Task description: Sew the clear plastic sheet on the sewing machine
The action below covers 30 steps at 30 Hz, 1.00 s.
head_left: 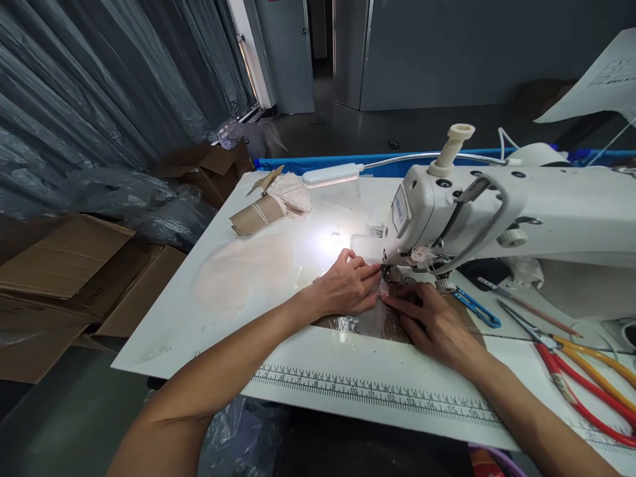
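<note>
A piece of sheer whitish fabric (373, 323) lies over brown material (460, 317) on the sewing machine's (422, 205) bed. Close to the left of the presser foot and needle area, my left hand (345, 286) is closed on the fabric, its fingertips touching the cloth. My right hand (432, 321) grips the fabric from the right, just in front of the needle area. Its index finger stretches towards my left hand's fingers. The fingers partly hide the cloth, and the needle itself is too small to make out.
A lit lamp (332, 175) hangs over the white table (199, 331). Left on it lie pale sheer fabric (243, 271) and a lace bundle on card (268, 209). At the right are a blue cutter (477, 307), red-handled scissors (566, 377) and orange-handled scissors (596, 358). Cardboard boxes (74, 265) stand beyond the table.
</note>
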Motion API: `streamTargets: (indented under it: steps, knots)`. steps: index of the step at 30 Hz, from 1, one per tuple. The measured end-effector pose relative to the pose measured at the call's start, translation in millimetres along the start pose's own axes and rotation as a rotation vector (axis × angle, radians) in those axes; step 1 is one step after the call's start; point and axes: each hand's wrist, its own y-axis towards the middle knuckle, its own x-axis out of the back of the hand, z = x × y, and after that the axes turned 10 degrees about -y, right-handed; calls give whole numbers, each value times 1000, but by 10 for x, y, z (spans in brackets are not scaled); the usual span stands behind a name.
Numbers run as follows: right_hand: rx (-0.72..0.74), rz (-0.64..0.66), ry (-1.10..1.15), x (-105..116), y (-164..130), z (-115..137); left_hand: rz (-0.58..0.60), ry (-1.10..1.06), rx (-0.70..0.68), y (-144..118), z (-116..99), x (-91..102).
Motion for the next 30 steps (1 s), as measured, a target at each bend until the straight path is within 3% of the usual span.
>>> streamTargets:
  steps: [12,20,30]
  knots:
    - [22,-12,-21,13,11,-9,-40,-2,-3,1,-23,7]
    - [14,10,-18,-13,-9,-31,-83,-94,-128,-26,-4,-75]
    - [26,3,-9,-44,-7,-31,22,-117,-131,-34,-9,98]
